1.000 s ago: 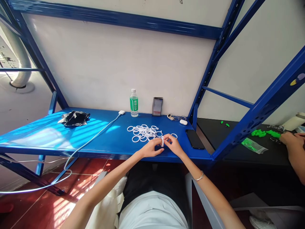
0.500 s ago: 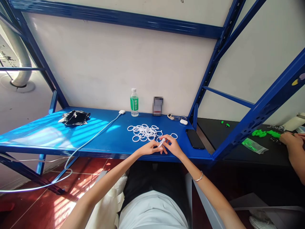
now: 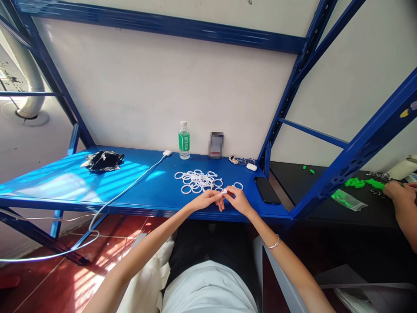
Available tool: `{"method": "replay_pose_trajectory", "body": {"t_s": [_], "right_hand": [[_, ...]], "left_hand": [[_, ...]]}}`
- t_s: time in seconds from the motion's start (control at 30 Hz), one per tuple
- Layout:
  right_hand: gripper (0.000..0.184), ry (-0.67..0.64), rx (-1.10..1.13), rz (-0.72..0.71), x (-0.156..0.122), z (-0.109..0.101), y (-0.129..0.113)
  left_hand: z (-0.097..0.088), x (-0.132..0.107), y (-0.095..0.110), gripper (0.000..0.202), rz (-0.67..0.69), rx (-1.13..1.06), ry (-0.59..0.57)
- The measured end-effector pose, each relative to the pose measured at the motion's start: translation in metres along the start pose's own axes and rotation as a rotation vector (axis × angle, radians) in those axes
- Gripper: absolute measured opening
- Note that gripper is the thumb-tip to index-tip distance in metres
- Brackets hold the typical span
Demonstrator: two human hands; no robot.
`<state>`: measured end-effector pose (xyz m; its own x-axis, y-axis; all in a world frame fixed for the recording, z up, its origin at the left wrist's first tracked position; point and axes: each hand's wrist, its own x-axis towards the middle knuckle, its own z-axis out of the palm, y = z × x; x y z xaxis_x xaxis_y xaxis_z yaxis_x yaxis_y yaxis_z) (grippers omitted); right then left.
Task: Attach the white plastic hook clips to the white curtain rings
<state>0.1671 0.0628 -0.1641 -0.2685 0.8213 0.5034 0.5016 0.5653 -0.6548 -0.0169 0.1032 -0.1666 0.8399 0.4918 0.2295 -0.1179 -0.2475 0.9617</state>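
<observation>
Blue table: left hand and right hand pinch one white ring between their fingertips, just nearside of the pile of rings.

Light: strong daylight, entering from the left. Tabletop: blue, glossy; pale glare and bright streaks at left, deeper tone at right. Floor: red, barred with sunlight and shadow, near left. Wall: soft, even light. Black tabletop: dim; heavy shadow beneath. Left hand, right hand: well lit, outlines clear; white ring between them too small for detail. Upright device: pixelated. Distortion: wide-angle, edges stretched; far right corner darkened.
</observation>
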Motion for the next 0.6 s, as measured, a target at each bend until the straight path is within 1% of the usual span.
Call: {"method": "replay_pose_trajectory", "body": {"t_s": [0.07,0.17,0.3,0.47,0.6], "right_hand": [[0.023,-0.011,0.018,0.022,0.0,-0.001,-0.001],[0.022,-0.046,0.113,0.053,-0.001,-0.001,-0.001],[0.026,-0.16,0.28,0.099,-0.002,0.002,-0.001],[0.032,-0.318,0.429,0.124,-0.003,0.004,-0.01],[0.038,-0.433,0.603,0.152,-0.003,0.005,-0.013]], "left_hand": [[0.0,0.0,0.0,0.048,-0.014,-0.035,0.011],[-0.001,-0.002,0.001,0.042,-0.021,-0.093,0.023],[-0.001,-0.004,0.001,0.039,-0.051,-0.12,0.022],[-0.002,-0.005,0.001,0.05,-0.083,-0.087,-0.049],[-0.001,-0.006,0.005,0.052,-0.041,-0.081,-0.111]]}}
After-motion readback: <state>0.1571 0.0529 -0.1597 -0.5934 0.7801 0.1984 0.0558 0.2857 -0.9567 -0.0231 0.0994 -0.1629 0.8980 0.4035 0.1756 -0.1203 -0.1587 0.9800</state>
